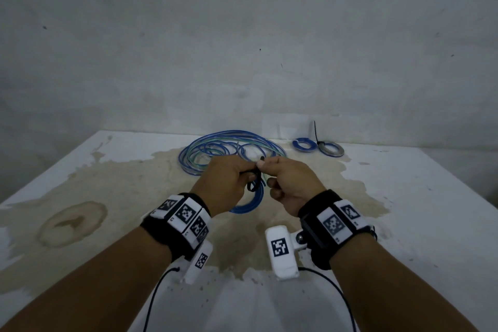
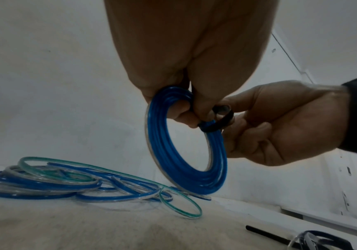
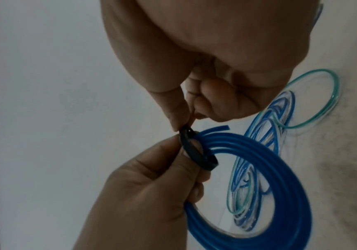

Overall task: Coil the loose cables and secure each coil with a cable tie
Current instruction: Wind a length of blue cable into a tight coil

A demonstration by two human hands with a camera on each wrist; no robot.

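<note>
- Loose cables (image 1: 215, 151), blue, green and clear, lie tangled on the stained white table (image 1: 404, 197).
- Blue coil (image 2: 186, 152), held above the table, gripped by the left hand (image 1: 229, 183).
- Black cable tie (image 3: 189, 148) loops the coil; the right hand (image 1: 288, 183) pinches its end.

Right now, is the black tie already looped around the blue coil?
Yes, the black tie forms a loop round the blue coil, pinched by the right hand.

Blue coil (image 2: 186, 152) upright, black cable tie (image 2: 216, 121) looped round (loose), unwound cables (image 1: 229, 151) behind
</note>
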